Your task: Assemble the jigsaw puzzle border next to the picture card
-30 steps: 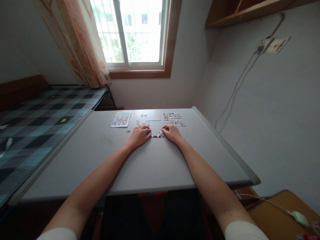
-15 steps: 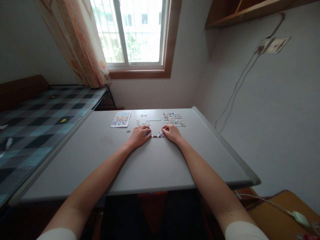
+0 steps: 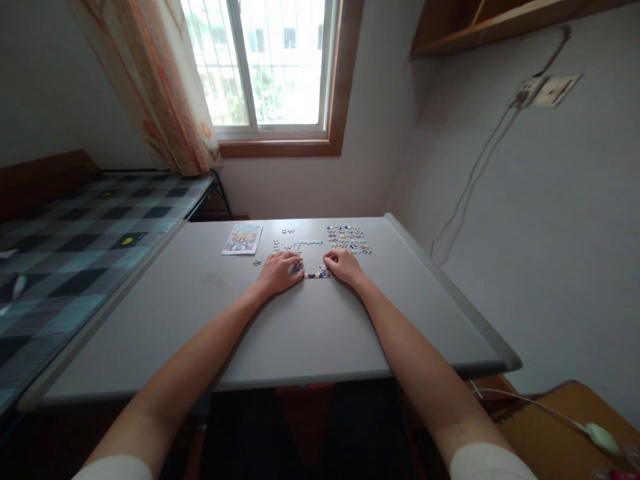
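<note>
A partly joined jigsaw puzzle lies on the table; its bottom row [image 3: 317, 275] is dark and cream, and its pale blue top row [image 3: 309, 242] runs farther back. My left hand [image 3: 281, 273] curves around the left side, thumb at the bottom row and fingers on the edge above, partly hiding the pieces there. At the right end of the bottom row, my right hand [image 3: 344, 265] has thumb and forefinger pinched at a small jigsaw piece [image 3: 323, 268], mostly covered by the fingertips.
Loose jigsaw pieces [image 3: 349, 239] lie in rows at the back right. A printed picture sheet [image 3: 243, 239] lies at the back left, with a single piece [image 3: 257, 263] near it. More pieces [image 3: 288, 231] sit behind the puzzle. A checked bed [image 3: 125, 213] stands left of the table [image 3: 300, 333].
The puzzle's bottom row and top row have shifted slightly to the right. My left thumb has moved a little the same way. My right hand stays nearly still.
</note>
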`<state>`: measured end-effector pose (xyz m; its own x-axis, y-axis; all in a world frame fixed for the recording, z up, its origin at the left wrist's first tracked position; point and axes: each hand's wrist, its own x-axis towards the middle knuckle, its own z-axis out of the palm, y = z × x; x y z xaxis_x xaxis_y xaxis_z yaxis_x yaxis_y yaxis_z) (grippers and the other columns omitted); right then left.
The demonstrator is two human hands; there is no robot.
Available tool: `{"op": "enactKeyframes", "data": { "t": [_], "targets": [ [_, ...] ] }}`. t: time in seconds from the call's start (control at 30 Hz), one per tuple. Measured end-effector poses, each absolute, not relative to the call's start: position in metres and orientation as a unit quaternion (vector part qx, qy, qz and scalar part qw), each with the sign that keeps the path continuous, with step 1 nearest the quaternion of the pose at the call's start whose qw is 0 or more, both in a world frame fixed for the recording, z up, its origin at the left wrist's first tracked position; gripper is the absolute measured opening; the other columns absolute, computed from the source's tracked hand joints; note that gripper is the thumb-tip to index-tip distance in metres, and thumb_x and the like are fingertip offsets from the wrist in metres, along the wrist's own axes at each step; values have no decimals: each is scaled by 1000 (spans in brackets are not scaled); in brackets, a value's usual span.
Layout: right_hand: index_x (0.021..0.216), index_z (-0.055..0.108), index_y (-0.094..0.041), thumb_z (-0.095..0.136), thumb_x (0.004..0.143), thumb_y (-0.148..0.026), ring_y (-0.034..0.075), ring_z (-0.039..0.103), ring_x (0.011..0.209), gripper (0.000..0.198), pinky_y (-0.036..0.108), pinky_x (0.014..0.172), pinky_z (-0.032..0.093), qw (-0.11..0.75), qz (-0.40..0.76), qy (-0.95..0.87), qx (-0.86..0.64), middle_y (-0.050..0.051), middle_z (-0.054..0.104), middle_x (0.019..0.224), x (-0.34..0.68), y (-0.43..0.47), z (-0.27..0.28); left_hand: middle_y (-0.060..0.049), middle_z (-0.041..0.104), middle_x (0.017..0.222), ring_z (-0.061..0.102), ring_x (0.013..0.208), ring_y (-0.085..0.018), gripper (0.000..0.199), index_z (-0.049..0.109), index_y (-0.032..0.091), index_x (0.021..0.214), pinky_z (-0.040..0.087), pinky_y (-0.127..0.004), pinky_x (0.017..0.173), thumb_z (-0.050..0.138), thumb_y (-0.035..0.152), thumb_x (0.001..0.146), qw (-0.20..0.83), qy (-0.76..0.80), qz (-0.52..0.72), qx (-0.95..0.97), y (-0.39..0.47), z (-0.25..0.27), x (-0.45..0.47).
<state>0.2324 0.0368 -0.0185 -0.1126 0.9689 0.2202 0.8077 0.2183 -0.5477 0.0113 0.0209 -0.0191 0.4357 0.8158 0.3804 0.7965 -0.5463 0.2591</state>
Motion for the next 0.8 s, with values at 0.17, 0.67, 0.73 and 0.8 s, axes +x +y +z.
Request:
{"op": "enactKeyframes", "data": {
  "t": [0.17, 0.67, 0.73, 0.8],
  "targets": [
    [86, 72, -20, 56, 79, -25, 15, 63, 77, 18, 23, 71, 44, 271, 146, -731, -609, 3, 71, 82, 232, 37, -18, -3, 64, 116, 55, 109, -24, 33, 67, 26, 106, 40, -39, 94, 56, 41, 79, 17, 470, 241, 849, 21, -19, 11],
    [86, 71, -21, 55, 79, -26, 15, 63, 76, 19, 23, 71, 43, 265, 140, -734, -610, 3, 71, 81, 233, 38, -19, -3, 65, 114, 55, 108, -22, 29, 69, 27, 101, 40, -38, 94, 57, 41, 79, 20, 469, 243, 849, 21, -19, 11],
    [86, 71, -20, 55, 79, -26, 15, 63, 76, 19, 23, 71, 44, 264, 141, -733, -611, 3, 71, 81, 232, 37, -18, -2, 65, 114, 55, 107, -22, 29, 69, 27, 101, 40, -38, 94, 57, 41, 79, 20, 470, 240, 849, 20, -19, 11],
    [86, 71, -20, 55, 79, -26, 15, 63, 76, 19, 23, 71, 44, 265, 144, -732, -611, 3, 71, 80, 232, 37, -18, -2, 65, 113, 55, 107, -22, 29, 69, 27, 101, 39, -38, 95, 57, 42, 79, 22, 471, 238, 849, 20, -19, 11]
  ]
}}
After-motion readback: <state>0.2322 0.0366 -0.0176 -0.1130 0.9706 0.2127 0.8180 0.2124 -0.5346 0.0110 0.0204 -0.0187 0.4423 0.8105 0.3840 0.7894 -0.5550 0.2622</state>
